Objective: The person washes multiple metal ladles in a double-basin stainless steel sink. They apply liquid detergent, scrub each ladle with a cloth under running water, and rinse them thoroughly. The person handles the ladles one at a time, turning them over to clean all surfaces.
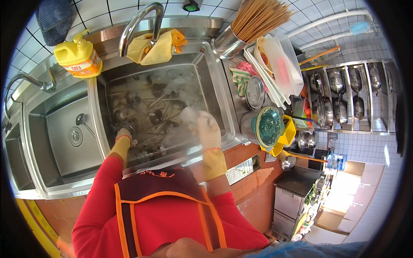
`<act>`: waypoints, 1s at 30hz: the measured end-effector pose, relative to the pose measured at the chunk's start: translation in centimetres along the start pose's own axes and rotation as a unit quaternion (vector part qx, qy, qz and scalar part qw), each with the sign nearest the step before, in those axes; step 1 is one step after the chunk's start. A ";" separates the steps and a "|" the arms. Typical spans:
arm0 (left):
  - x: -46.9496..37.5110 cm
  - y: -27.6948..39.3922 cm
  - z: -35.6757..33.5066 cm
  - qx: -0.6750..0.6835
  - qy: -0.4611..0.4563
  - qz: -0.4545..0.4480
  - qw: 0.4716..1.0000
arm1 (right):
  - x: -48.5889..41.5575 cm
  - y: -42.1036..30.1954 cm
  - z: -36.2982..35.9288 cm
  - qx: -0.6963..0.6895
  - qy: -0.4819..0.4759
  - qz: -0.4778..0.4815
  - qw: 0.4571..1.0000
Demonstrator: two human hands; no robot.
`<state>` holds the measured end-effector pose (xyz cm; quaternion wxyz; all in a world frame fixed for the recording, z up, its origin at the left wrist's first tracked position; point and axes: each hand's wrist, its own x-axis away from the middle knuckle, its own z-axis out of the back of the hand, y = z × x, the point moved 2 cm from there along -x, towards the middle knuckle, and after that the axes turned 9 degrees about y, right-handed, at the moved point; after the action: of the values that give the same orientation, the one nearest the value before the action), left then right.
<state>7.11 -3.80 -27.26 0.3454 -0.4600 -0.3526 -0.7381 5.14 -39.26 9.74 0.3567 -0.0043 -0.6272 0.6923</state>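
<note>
Both my hands wear yellow rubber gloves over a large stainless steel sink [226, 111] that holds cloudy, soapy water. Thin sticks [164, 108] and several dark, rounded things lie jumbled in the water. My left hand [124, 135] dips in at the near left corner, touching a dark, mesh-like item [129, 125]; its fingers are partly hidden. My right hand [209, 124] is above the right part of the water, blurred, with a pale, blurred thing [190, 116] at its fingers. I cannot tell what that thing is or whether the fingers close on it.
A chrome faucet [158, 19] with a yellow cloth [150, 48] stands behind the sink, beside a yellow pump bottle [79, 59]. A ladle [80, 119] lies in the left basin [58, 138]. To the right are a steel holder [229, 42] of wooden sticks, plastic trays [280, 64] and a green-lidded container [267, 126].
</note>
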 end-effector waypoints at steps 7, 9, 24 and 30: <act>-0.6 -0.5 0.5 -0.157 -0.053 -0.090 0.982 | 0.2 -0.9 -0.9 -0.001 -0.017 -0.020 1.000; 3.7 0.9 2.2 -0.046 -0.027 -0.095 0.994 | 0.2 -0.9 -1.1 0.007 -0.020 -0.020 1.000; 26.3 10.0 7.1 0.225 0.108 -0.262 0.932 | 0.8 -2.2 -1.1 -0.008 -0.030 0.017 0.999; 27.1 11.9 8.9 0.317 0.044 -0.268 0.909 | 1.0 -2.2 -1.2 -0.028 -0.025 0.000 0.999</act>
<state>11.76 -7.42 3.05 0.2774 -0.1813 -0.6623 -0.6720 6.05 -37.85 11.84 0.3409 0.0035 -0.6551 0.6743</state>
